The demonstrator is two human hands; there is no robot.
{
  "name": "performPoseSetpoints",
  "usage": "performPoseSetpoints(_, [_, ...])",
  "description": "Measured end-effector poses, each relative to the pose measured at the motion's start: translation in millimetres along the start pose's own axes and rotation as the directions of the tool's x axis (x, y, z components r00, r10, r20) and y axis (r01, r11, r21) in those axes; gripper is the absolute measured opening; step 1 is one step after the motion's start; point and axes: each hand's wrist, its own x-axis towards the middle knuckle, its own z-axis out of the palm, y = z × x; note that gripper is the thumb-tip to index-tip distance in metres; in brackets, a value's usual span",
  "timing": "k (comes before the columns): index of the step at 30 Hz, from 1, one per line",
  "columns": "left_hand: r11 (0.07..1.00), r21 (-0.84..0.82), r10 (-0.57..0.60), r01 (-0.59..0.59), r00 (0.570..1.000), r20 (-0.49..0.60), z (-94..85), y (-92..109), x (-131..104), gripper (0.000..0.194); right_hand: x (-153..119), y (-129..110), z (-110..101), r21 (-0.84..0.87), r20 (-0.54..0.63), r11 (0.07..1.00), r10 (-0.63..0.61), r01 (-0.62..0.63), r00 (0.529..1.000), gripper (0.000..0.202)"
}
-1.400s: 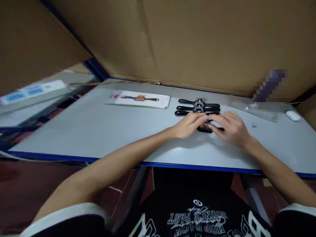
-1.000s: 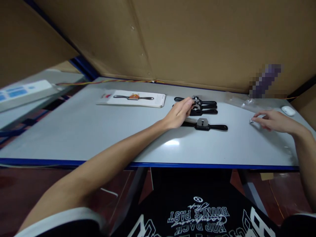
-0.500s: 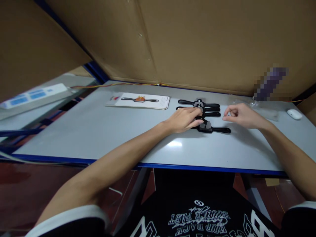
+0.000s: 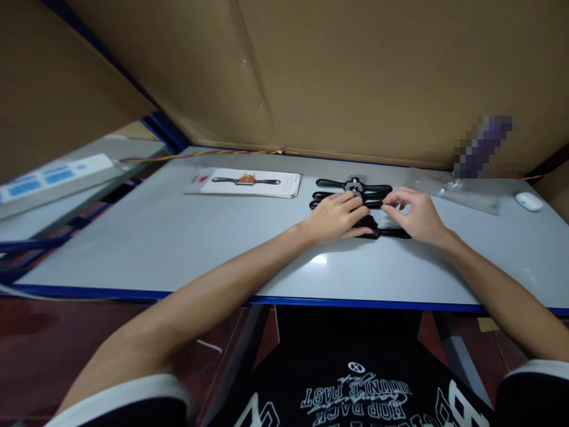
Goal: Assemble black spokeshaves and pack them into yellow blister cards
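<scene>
Several black spokeshaves lie in a loose stack of rows on the table, the farthest spokeshave (image 4: 331, 183) with both handles showing. My left hand (image 4: 335, 218) is closed over the body of the nearest spokeshave (image 4: 395, 233), and covers most of that body and its left handle. Thumb and index finger of my right hand (image 4: 415, 214) are pinched together beside the right-hand handle ends, above the nearest handle. Whatever sits between those fingertips is too small to name.
A printed card package (image 4: 288, 184) picturing a spokeshave lies to the left. Clear plastic bags (image 4: 471, 198) and a white mouse (image 4: 528, 201) are at the right. A power strip (image 4: 53, 178) rests on the side table. A cardboard wall (image 4: 347, 77) rises behind.
My right hand has moved left, from beside the spokeshaves to their handle ends. My left hand has shifted slightly and now covers the nearest spokeshave's blade area.
</scene>
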Motion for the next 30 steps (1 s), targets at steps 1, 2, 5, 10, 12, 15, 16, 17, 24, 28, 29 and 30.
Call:
performPoseSetpoints(1, [1.000, -0.010, -0.003, 0.003, 1.000, 0.001, 0.1, 0, -1, 0.057, -1, 0, 1, -0.018, 0.007, 1.000, -0.009, 0.009, 1.000, 0.012])
performPoseSetpoints(2, [1.000, -0.022, -0.008, 0.009, 1.000, 0.009, -0.1, 0, -1, 0.056, -2, -1, 2, -0.034, 0.015, 0.999, -0.016, 0.016, 1.000, 0.012])
performPoseSetpoints(5, [0.996, -0.065, -0.053, 0.058, 0.995, 0.079, -2.9, 0, -2, 0.053, -5, 0, 5, -0.068, 0.066, 0.997, -0.018, 0.023, 0.998, 0.013])
performPoseSetpoints(10, [0.980, -0.155, -0.097, 0.127, 0.977, 0.190, -10.2, 0, -1, 0.052, -9, 3, 7, -0.119, 0.120, 0.991, -0.047, 0.062, 0.992, 0.013])
performPoseSetpoints(12, [0.974, -0.176, -0.103, 0.142, 0.972, 0.213, -12.3, -1, -1, 0.050, -9, 3, 7, -0.141, 0.108, 0.984, -0.090, 0.105, 0.990, 0.013])
performPoseSetpoints(15, [0.964, -0.209, -0.111, 0.167, 0.960, 0.256, -14.3, -2, 0, 0.045, -9, 3, 6, -0.152, 0.097, 0.980, -0.118, 0.132, 0.988, 0.011])
performPoseSetpoints(16, [0.960, -0.219, -0.112, 0.175, 0.955, 0.273, -14.8, -3, 0, 0.045, -9, 3, 7, -0.146, 0.100, 0.980, -0.120, 0.134, 0.988, 0.010])
performPoseSetpoints(17, [0.956, -0.230, -0.112, 0.183, 0.950, 0.292, -15.1, -3, 0, 0.044, -10, 3, 7, -0.134, 0.105, 0.981, -0.125, 0.139, 0.986, 0.009])
performPoseSetpoints(24, [0.936, -0.262, -0.136, 0.235, 0.928, 0.348, -13.5, -3, 1, 0.045, -12, -2, 8, -0.066, 0.107, 0.981, -0.176, 0.184, 0.979, 0.009])
performPoseSetpoints(28, [0.929, -0.284, -0.129, 0.238, 0.925, 0.356, -14.1, -2, 3, 0.044, -12, -3, 6, -0.076, 0.123, 0.980, -0.174, 0.184, 0.977, 0.009])
performPoseSetpoints(29, [0.928, -0.288, -0.127, 0.237, 0.926, 0.355, -14.5, -2, 3, 0.044, -12, -3, 5, -0.081, 0.129, 0.980, -0.173, 0.184, 0.977, 0.008])
performPoseSetpoints(30, [0.927, -0.291, -0.126, 0.237, 0.927, 0.352, -14.7, -2, 3, 0.044, -12, -3, 5, -0.088, 0.130, 0.979, -0.173, 0.185, 0.976, 0.008])
